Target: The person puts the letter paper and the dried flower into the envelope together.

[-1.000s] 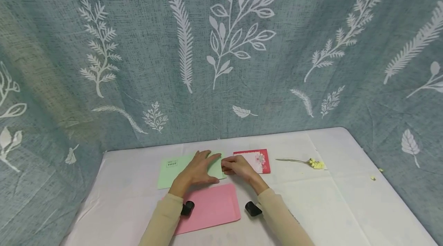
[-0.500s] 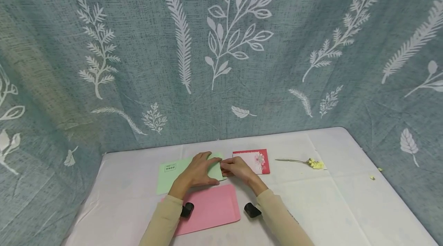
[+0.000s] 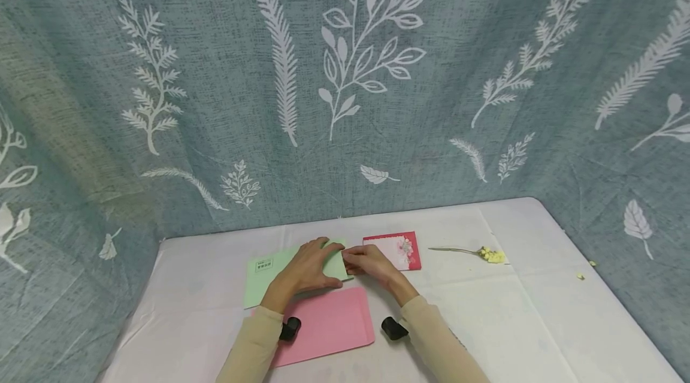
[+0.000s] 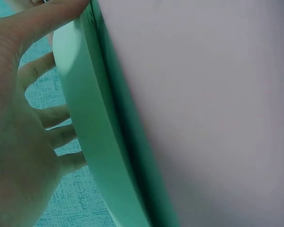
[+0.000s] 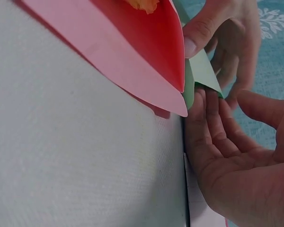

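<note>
My left hand [image 3: 307, 266] spans a green envelope [image 3: 264, 275], its thumb on the near edge and its fingers at the far edge. In the left wrist view the green envelope [image 4: 87, 94] bows up between them. At its right end is my right hand [image 3: 372, 263]. The right wrist view shows this right hand [image 5: 236, 156] with fingers reaching into the envelope's mouth, fingertips hidden, thumb held apart. A pink envelope [image 3: 329, 326] lies in front, under the left forearm. Its mouth gapes in the right wrist view, with something orange-yellow [image 5: 144, 4] inside.
A red-bordered floral card [image 3: 396, 251] lies just right of the right hand. Farther right is a stem with yellow flowers [image 3: 487, 255]. Small yellow bits [image 3: 580, 276] lie near the right edge of the white-covered table [image 3: 512, 323]. A patterned curtain [image 3: 302, 179] hangs behind.
The left end of the green envelope has swung slightly toward me. My right fingers have shifted a little to the left at its mouth. The card, flowers and pink envelope have stayed put.
</note>
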Action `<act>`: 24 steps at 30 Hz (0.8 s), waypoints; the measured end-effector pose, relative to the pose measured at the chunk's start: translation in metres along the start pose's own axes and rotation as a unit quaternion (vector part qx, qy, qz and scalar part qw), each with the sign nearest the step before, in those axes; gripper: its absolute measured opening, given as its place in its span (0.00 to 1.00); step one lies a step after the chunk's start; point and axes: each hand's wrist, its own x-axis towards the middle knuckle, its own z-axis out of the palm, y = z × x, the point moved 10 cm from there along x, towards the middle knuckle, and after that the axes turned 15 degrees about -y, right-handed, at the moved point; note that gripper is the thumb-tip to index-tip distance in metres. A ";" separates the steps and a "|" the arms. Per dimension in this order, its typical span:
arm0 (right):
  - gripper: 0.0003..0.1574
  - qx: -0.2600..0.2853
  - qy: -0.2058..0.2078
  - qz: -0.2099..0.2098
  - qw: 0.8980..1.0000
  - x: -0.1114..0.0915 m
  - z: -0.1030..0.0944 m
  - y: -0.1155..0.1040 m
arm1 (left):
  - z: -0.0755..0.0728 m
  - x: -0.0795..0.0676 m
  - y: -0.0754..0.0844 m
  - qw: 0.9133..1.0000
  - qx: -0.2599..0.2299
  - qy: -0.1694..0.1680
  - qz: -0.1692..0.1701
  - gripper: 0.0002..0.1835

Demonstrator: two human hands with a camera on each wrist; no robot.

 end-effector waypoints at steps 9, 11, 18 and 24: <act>0.23 0.005 -0.009 -0.004 1.000 0.001 0.001 -0.003 | -0.005 -0.003 0.000 1.000 -0.004 0.011 -0.008 0.40; 0.22 0.006 -0.011 -0.010 1.000 0.001 0.001 -0.003 | -0.007 -0.004 0.000 1.000 -0.002 0.014 -0.009 0.40; 0.20 0.029 -0.001 -0.026 0.999 -0.003 -0.004 -0.004 | -0.006 -0.005 0.003 1.000 -0.008 0.009 -0.008 0.39; 0.20 0.039 0.031 -0.042 0.998 -0.008 -0.015 -0.013 | -0.005 -0.005 0.002 1.000 -0.005 0.008 -0.012 0.40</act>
